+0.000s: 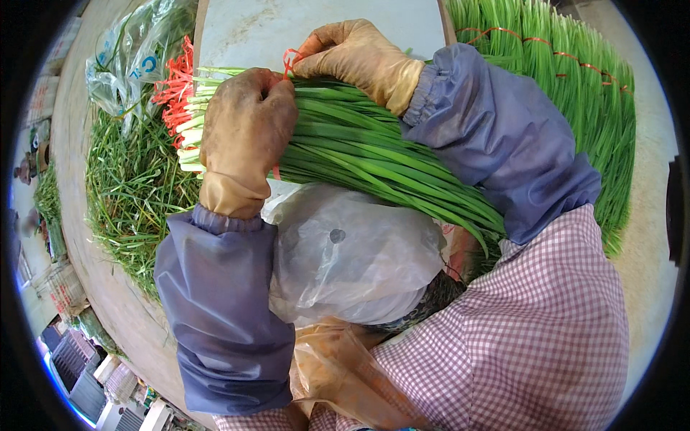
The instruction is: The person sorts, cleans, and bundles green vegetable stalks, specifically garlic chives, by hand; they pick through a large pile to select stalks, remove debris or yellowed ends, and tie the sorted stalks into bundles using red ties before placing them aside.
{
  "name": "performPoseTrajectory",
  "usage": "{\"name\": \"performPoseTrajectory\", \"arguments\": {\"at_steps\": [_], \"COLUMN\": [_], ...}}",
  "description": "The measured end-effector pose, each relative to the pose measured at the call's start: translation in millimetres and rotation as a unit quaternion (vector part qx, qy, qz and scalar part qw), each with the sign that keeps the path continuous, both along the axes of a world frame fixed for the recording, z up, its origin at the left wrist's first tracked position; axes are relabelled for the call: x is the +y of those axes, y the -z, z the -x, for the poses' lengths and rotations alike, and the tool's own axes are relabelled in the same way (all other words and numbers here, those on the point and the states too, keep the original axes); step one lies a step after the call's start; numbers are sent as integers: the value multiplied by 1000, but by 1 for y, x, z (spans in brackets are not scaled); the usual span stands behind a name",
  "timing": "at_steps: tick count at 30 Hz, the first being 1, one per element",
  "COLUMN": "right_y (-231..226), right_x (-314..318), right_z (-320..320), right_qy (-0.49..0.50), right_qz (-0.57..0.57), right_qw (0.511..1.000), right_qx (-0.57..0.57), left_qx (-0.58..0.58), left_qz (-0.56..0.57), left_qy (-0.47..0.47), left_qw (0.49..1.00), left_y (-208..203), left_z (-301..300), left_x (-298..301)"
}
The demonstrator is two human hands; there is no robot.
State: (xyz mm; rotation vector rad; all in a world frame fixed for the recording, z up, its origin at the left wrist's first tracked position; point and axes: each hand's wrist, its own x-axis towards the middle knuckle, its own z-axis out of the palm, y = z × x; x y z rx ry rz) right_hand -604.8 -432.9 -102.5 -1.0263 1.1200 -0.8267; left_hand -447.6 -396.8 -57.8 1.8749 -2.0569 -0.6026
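Note:
A thick bundle of garlic chives (374,133) lies across in front of me, pale stem ends to the left and green leaves to the right. My left hand (248,126), in a stained rubber glove, rests closed on the stems, its thumb and forefinger pinching at a red tie (290,61). Gloved too, my right hand (363,61) pinches the same tie just above the bundle. The tie makes a small loop between both hands. Part of the red band shows below my left wrist; the left fingertips are partly hidden.
Loose red ties (176,90) hang beside the stem ends. Loose green leaves (136,179) and a clear plastic bag (126,65) are on the left. Several tied chive bundles (568,93) stand at the right. A pale board (323,21) lies beyond; white plastic sheeting (352,251) covers my lap.

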Motion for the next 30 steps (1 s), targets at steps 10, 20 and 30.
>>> {"name": "performPoseTrajectory", "arguments": {"at_steps": [10,20,30], "right_y": [7,3,-42], "right_x": [2,-11,22], "right_z": [9,8,-14], "right_qy": [-63,-132,-78], "right_qz": [36,-27,601], "right_qw": [995,988,769], "right_qx": [-75,-69,206], "left_qx": [29,4,80], "left_qz": [-6,86,235], "left_qy": [-29,-9,32], "left_qw": [999,996,968], "left_y": [-2,7,9], "left_z": [5,10,-8], "left_x": [5,10,31]}}
